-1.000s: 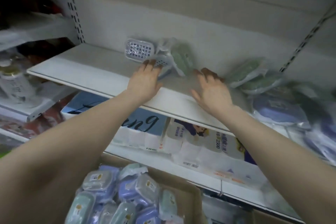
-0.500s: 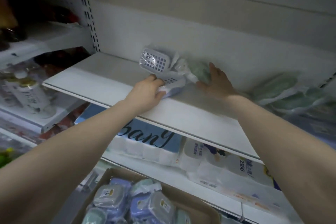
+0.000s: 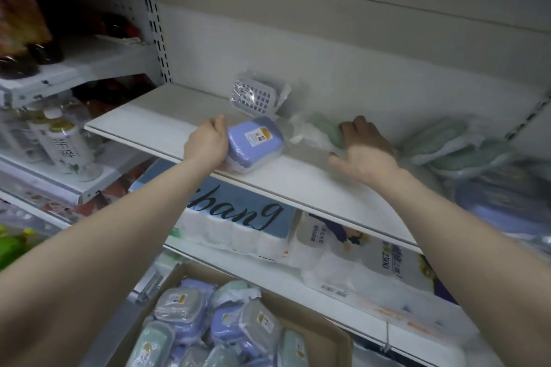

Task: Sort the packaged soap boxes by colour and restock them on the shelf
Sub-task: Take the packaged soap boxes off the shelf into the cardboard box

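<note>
head view: the white shelf [image 3: 167, 128] runs across the middle, its board slanting down to the right. under the shelf lie big wrapped packs of toilet paper [image 3: 238, 226]. lower still, below the shelf's left half, an open cardboard carton [image 3: 316, 328] holds a jumble of purple and green wrapped soap boxes [image 3: 179, 307]. on the shelf's right end lies a blurred pile of green soap boxes [image 3: 453, 146], with purple ones in front of it at the shelf's edge. left of the shelf, on a neighbouring rack, stand bottles [image 3: 65, 149].

near the shelf's front edge the left hand [image 3: 207, 143] grips a purple soap box [image 3: 253, 143], fingers curled round its left end, the label facing up. to its right on the shelf, the right hand [image 3: 363, 152] rests on a green soap box [image 3: 325, 131] in loose clear wrap, fingers laid over it and thumb spread wide on the board. at the shelf's back wall a second purple box [image 3: 256, 97] stands tilted on edge, its grid side showing.
</note>
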A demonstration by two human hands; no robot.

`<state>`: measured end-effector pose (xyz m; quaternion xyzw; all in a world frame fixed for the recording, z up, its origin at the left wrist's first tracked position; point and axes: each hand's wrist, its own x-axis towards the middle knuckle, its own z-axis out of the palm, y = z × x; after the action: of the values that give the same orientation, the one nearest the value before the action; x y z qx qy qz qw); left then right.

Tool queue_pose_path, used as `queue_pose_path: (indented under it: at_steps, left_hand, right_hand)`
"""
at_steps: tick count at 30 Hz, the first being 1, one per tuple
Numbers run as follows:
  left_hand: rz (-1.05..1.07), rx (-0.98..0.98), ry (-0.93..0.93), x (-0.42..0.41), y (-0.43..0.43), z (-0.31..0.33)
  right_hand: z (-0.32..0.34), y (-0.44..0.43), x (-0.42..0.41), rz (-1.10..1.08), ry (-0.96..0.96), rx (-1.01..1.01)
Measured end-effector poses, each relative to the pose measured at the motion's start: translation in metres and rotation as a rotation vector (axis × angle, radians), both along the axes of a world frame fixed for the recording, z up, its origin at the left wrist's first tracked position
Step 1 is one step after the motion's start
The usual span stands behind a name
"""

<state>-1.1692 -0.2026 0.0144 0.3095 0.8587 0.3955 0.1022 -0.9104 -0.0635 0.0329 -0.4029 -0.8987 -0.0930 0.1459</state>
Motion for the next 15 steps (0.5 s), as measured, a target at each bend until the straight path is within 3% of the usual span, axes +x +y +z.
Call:
queue_pose_path:
  at_steps: [2, 4, 7, 10, 15]
  left_hand:
    - [0.013, 0.008, 0.125, 0.007, -0.005, 0.0]
    - [-0.115, 0.007, 0.249, 0.012, -0.008, -0.004]
    - [-0.381, -0.18, 0.414, 0.03, -0.014, -0.011]
    - [-0.344, -0.237, 0.468, 0.044, -0.023, -0.016]
    - [-0.215, -0.089, 0.477, 0.067, -0.062, -0.03]
  right_hand:
    - [0.002, -0.013, 0.009, 0.036, -0.122, 0.117]
    - [0.002, -0.023, 0.012, 0.058, -0.197, 0.15]
    - [0.002, -0.036, 0.016, 0.089, -0.145, -0.027]
    - [0.004, -0.044, 0.02, 0.055, -0.031, -0.348]
    - [-0.012, -0.059, 0.037, 0.042, -0.017, -0.282]
